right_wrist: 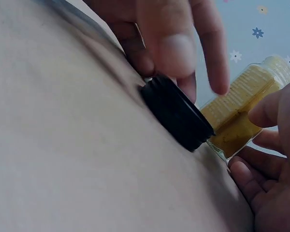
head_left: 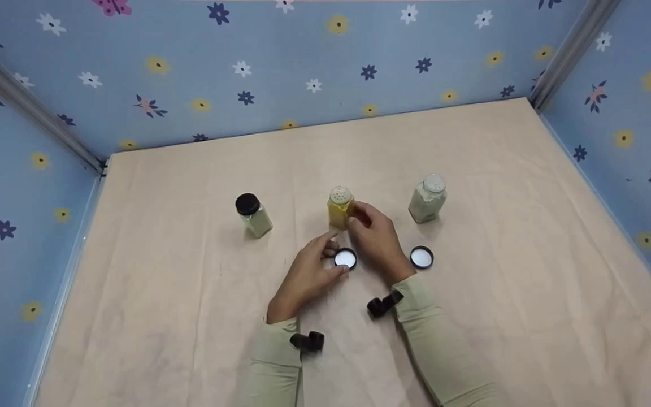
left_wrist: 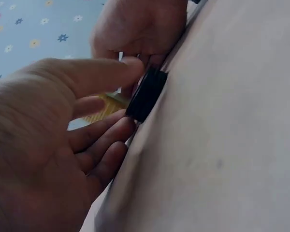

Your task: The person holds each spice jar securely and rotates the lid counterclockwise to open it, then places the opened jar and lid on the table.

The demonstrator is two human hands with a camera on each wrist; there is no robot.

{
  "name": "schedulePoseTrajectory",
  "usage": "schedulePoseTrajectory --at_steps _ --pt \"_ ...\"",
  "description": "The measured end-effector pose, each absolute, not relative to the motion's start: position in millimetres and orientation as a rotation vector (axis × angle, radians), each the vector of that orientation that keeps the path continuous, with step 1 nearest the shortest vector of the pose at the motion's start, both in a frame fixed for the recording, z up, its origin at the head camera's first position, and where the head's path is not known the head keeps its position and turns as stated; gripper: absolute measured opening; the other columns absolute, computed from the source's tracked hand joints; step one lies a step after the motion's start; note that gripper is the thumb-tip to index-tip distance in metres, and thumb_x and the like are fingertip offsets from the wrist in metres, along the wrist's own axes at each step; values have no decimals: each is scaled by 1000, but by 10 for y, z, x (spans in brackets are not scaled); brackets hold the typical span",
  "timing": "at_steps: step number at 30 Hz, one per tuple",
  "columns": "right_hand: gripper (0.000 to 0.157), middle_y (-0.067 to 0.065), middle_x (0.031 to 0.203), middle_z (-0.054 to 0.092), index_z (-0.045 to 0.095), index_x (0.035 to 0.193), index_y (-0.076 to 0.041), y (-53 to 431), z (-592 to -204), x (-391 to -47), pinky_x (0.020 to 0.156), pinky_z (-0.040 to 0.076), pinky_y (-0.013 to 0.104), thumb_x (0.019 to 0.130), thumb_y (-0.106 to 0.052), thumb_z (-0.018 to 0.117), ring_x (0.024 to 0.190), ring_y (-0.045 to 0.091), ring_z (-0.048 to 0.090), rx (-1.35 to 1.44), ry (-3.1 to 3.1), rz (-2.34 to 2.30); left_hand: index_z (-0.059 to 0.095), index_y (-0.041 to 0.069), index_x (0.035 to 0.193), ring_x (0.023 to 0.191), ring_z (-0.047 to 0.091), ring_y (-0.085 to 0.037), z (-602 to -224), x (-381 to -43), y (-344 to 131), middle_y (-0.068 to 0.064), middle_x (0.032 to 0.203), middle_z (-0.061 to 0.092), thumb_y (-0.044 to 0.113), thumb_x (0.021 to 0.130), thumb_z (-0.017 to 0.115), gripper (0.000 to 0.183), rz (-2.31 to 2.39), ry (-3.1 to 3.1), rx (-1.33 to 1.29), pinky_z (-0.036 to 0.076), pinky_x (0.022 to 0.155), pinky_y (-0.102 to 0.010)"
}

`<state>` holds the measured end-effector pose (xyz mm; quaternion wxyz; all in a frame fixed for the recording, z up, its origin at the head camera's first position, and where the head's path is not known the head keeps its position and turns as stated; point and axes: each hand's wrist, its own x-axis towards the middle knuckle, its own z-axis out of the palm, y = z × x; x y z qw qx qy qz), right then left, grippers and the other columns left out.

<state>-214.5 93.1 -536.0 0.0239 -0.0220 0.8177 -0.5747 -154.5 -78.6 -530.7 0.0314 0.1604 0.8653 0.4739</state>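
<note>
A yellow-filled glass shaker jar (head_left: 339,213) stands upright in the head view, its perforated white top uncovered. My right hand (head_left: 379,240) holds its right side, thumb in front and fingers curled by the base in the right wrist view. Just in front of the jar, a black screw cap (head_left: 345,259) lies on the cloth, white liner up. Around this cap my left hand (head_left: 309,274) is spread loosely. Its thumb (right_wrist: 171,43) hovers over the rim in the right wrist view, leaving the cap's side uncovered, while other fingertips are close behind the cap.
To the left stands a pale-filled jar (head_left: 256,220) with its black cap on. A similar jar (head_left: 428,198) with a bare perforated top is at the right, and another black cap (head_left: 421,257) lies liner up before it. Flowered panels (head_left: 303,62) border the beige cloth (head_left: 161,243).
</note>
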Motion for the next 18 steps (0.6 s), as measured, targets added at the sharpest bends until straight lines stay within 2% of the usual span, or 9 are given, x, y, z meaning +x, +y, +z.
schedulePoseTrajectory --at_steps 3,8,18 --pt "39 -11 118 59 54 128 -23 931 -5361 -2142 92 41 26 90 -28 55 107 3 53 -73 2536 -1794 43 8 136 95 58 -14 -5306 -1561 -823 -6 106 60 22 84 70 61 1560 2626 433 46 85 -28" --pt "37 -12 117 58 54 127 -24 936 -5365 -2133 91 41 27 90 -27 55 106 3 53 -75 2527 -1817 53 7 128 92 57 -8 -5299 -1573 -913 -1 104 61 24 91 61 42 1578 2648 358 47 81 -26" --pt "39 -14 115 57 53 128 -24 927 -5379 -2142 91 41 26 89 -29 54 105 1 52 -35 2527 -1780 60 9 121 89 58 -7 -5279 -1586 -1177 6 98 62 26 92 58 33 1629 2725 175 48 80 -27"
